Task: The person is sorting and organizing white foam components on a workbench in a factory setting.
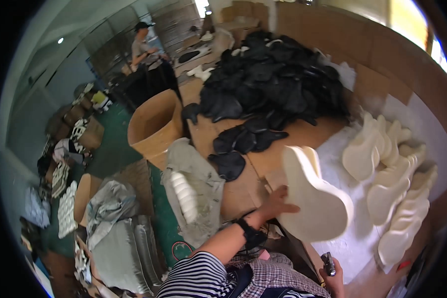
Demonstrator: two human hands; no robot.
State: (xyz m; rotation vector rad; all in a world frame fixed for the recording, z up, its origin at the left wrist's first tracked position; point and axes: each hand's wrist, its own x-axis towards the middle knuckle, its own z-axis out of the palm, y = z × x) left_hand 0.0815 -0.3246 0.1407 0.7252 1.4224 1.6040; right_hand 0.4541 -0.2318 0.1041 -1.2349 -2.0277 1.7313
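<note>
At the lower left of the frame, stuffed grey sacks (121, 258) lie side by side, and above and right of them an open-topped brown cardboard bin (156, 126) tilts near the centre left. Behind the bin, at the upper left, a co-worker (146, 52) in a dark cap stands. Right of the sacks, a grey plastic bag (206, 191) encloses a white ribbed roll (184, 196), its length running from upper left to lower right. At the upper centre, a heap of black pieces (278, 74) covers much of the brown surface (303, 141).

Just below the centre, the left hand (278, 204) reaches up from the lower edge, fingers parted, pinching the left edge of a cream saddle-shaped piece (318, 208); its grip behind the piece is hidden. The piece is right of centre, broad face towards the camera. Its long axis slants steeply: the narrow end points to the top of the frame, slightly left, and the wide rounded end points to the lower right.

At the lower right, the right hand (335, 278) is curled around a small dark metallic tool (328, 263), which points upward. Farther right, more cream pieces (395, 193) overlap in rows on a white sheet (352, 253), mostly with wide ends towards the lower left and narrow ends towards the upper right.
</note>
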